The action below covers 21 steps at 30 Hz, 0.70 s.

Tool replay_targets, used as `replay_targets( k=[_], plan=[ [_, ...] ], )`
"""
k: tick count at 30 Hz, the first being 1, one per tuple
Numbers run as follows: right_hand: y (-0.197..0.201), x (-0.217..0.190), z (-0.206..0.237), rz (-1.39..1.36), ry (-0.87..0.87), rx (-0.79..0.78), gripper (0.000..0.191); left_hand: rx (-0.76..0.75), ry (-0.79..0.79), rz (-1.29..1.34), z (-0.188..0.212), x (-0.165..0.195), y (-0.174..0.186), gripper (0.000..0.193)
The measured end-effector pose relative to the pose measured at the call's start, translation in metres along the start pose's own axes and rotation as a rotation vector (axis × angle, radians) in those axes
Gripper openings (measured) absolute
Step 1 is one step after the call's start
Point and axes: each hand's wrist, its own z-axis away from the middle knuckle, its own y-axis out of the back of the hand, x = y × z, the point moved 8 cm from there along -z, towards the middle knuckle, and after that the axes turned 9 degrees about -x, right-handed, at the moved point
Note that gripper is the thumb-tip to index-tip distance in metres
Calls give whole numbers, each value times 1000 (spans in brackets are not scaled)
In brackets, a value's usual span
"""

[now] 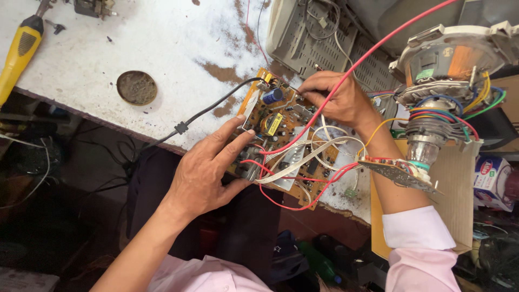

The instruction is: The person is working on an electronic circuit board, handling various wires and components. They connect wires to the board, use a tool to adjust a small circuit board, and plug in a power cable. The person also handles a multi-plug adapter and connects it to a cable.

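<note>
An orange circuit board (pixel 281 135) with a blue capacitor, a yellow part and white ribbon cables lies at the edge of a worn white bench (pixel 173 48). My left hand (pixel 208 173) grips the board's near-left edge, thumb on top. My right hand (pixel 335 97) rests on the board's far side, fingertips pinched at small parts there; whether it holds anything I cannot tell. A red wire (pixel 378 48) runs over my right hand. A black cable (pixel 200 114) leads from the board off the bench.
A picture tube neck with coloured wires and a small board (pixel 438 108) sits at the right over a cardboard box (pixel 459 184). A grey plastic casing (pixel 319 38) lies behind. A round tin (pixel 137 87) and a yellow-handled tool (pixel 19 54) lie at the left.
</note>
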Motion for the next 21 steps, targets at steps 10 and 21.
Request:
replay_targets(
  k=[10,21],
  plan=[
    [-3,-2,11,-78,5,68,18,27,10,-7,5,6,3,79],
    [24,-5,29,278,-134,424,19,27,17,-34,6,8,2,79]
  ],
)
